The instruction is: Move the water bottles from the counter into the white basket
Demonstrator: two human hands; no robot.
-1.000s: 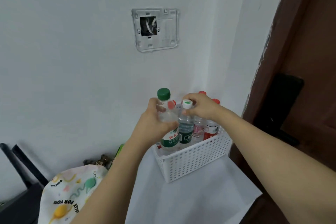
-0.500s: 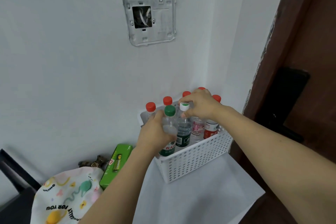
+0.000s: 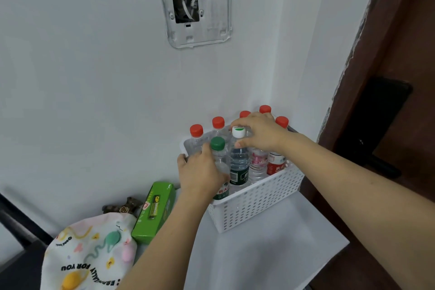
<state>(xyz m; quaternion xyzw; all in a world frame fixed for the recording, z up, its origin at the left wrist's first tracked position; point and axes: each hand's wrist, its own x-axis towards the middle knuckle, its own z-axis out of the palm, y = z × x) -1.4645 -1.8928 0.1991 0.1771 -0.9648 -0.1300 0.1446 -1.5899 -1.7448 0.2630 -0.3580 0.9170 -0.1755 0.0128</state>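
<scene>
White wall fills most of what we see, brown door on the right with a black handle. Grey wall plate is mounted high up, wires showing in its cutout. White tabletop sits in the corner. Printed cloth bag lies at lower left, with a green battery box just beside it, leaning by the wall.

White basket stands on the tabletop against the wall. We see all the bottles upright inside it: red-capped bottles along the back and right, green-capped bottle and white-capped bottle at the front.

Left hand wraps the body of the green-capped bottle, fingers curled round it, bottle down in the basket's front left corner. Right hand pinches the neck of the white-capped bottle just under its cap, thumb below, fingers over the top. The two held bottles stand side by side, touching or nearly so.
</scene>
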